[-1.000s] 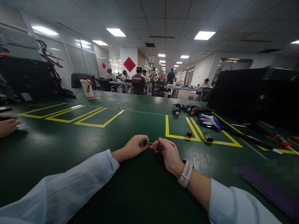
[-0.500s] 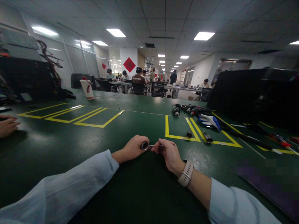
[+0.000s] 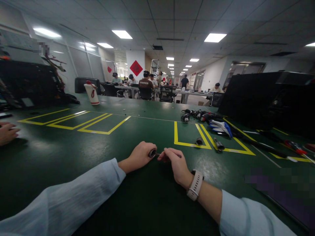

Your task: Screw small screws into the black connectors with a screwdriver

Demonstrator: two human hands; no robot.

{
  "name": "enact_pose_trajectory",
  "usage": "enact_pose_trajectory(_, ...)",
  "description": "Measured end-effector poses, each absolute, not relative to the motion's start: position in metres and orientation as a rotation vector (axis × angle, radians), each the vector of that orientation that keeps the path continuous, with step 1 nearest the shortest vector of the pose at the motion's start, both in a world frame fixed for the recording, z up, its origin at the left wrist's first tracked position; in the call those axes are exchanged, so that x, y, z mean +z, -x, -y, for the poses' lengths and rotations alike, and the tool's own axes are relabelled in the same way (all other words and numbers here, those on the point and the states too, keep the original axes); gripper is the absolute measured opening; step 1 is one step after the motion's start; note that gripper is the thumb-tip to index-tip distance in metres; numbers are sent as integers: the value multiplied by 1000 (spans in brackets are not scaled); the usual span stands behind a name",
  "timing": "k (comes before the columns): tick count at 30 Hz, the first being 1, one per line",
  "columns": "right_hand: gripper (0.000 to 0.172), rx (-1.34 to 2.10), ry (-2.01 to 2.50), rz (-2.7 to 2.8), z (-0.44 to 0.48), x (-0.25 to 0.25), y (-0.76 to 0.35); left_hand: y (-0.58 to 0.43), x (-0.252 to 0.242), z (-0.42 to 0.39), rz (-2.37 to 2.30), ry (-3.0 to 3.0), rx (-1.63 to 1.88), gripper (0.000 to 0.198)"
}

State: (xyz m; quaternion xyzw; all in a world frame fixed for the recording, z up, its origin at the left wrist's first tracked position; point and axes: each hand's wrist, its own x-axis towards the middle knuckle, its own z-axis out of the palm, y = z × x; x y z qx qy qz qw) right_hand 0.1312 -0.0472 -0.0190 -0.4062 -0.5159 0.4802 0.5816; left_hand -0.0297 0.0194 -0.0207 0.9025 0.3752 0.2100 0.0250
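The left hand (image 3: 140,156) is closed around a dark metal cylinder (image 3: 152,153), its round open end facing the camera, above the near middle of the green table (image 3: 110,146). The right hand (image 3: 174,160), just to its right, pinches a slim shaft (image 3: 157,154) that points left at the cylinder; whether the 2 touch cannot be told. A pale watch strap (image 3: 195,186) circles the right wrist.

Farther right, 2 metal sleeves lie by the yellow tape (image 3: 192,144): a short sleeve (image 3: 199,141) and a longer sleeve (image 3: 219,144). Small white labels on the tape are too tiny to read. Beyond lie blue-and-white gloves (image 3: 220,128). At the far left stands a white cup (image 3: 92,94) with a red mark, no legible brand; another person's hand (image 3: 8,132) rests at the left edge.

In the far background, a seated person's brown shirt (image 3: 146,83) reads "PUMPKIN". The lettering on a red diamond (image 3: 136,68) is illegible.
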Motion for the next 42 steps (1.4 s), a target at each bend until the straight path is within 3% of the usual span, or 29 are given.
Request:
enact_pose_trajectory(6, 30, 1373, 867, 955, 42, -22, -135, 30, -20, -19, -1020, -2716, 725, 5)
enact_pose_trajectory(12, 30, 1407, 821, 942, 42, -22, -135, 31, -22, -23, -945, -2527, 846, 8)
enact_pose_trajectory(22, 31, 1052, 915, 1262, 48, -23, -131, 30, -21, -23, -1076, -2647, 804, 4)
enact_pose_trajectory(32, 29, 1423, 818, 942, 43, -23, -134, 31, -23, -25, -921, -2467, 874, 11)
enact_pose_trajectory(42, 29, 1406, 792, 962, 45, -20, -132, 32, -24, -26, -845, -2271, 927, 12)
